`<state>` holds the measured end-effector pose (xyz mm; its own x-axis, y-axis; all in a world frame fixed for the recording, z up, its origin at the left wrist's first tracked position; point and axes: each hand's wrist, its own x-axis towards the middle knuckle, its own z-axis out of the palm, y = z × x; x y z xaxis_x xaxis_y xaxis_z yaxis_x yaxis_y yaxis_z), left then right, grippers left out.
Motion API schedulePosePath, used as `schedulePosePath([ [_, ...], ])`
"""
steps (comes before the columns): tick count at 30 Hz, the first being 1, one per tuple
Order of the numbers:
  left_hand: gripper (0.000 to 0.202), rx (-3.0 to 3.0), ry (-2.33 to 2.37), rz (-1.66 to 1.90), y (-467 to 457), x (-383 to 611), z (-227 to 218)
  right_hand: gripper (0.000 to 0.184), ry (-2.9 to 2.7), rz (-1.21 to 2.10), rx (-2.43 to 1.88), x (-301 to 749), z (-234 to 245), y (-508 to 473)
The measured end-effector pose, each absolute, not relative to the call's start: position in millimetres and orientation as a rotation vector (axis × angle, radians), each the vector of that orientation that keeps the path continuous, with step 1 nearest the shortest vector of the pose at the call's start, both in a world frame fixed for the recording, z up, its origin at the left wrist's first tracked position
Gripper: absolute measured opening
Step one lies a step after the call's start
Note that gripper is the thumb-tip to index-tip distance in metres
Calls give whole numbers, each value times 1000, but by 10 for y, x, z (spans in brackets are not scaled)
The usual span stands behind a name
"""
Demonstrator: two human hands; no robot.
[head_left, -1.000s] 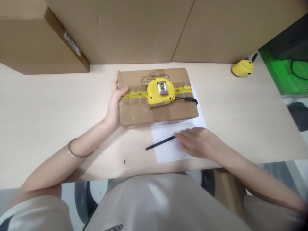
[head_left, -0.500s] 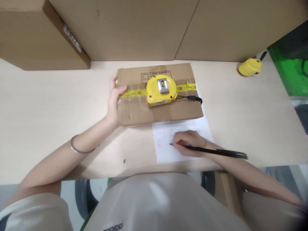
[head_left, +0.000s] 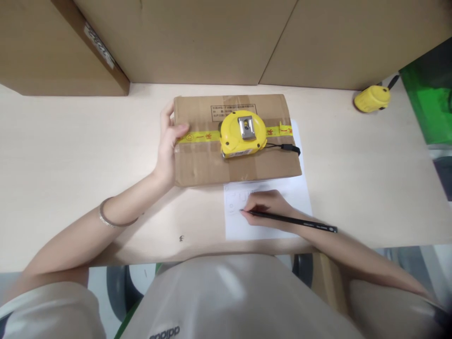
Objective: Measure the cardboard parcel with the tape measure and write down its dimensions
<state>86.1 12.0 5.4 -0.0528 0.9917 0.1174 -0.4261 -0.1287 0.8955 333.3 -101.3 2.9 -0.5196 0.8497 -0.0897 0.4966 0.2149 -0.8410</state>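
"So, where do the hands sit, and what do they hold?"

"The left hand [head_left: 165,150] grips the left end of a rectangular brown cardboard box [head_left: 201,165]; its thumb presses on top and its other fingers curl round the side, their tips partly hidden; the box lies on the pale wooden table [head_left: 106,141], covering the upper part of a white sheet of paper [head_left: 235,228]."

"And the right hand?"

"The right hand [head_left: 270,205] rests over the uncovered lower part of that sheet; its fingers are pinched together on a slim black pen or pencil [head_left: 293,220], close to the point; the point is at faint drawn lines, though I cannot tell whether it touches."

"What lies on the box?"

"A rounded yellow tape measure [head_left: 235,136] with a silver clip and black cord; a yellow strip with red marks shows on either side of it, and the left thumb lies on the strip."

"How is the writing best done?"

"I would judge: with a light, close pinch and the hand's edge resting on the paper for steadiness; the left hand should hold the box still, since sliding it could drag the sheet or tip the measure out of place."
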Motion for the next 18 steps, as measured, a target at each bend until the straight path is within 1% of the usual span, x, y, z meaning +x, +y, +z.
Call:
schedulePosePath([
  [4, 38, 949, 822, 1490, 107, 862, 56, 20, -2098, 1211, -1252, 3329, 13, -1010],
  [8, 38, 964, 806, 1492, 90, 867, 67, 21, -2134, 1264, -1201, 3332, 24, -999],
  [18, 41, 967, 774, 1496, 95, 869, 43, 21, -2097, 1290, -1243, 3330, 43, -988],
])
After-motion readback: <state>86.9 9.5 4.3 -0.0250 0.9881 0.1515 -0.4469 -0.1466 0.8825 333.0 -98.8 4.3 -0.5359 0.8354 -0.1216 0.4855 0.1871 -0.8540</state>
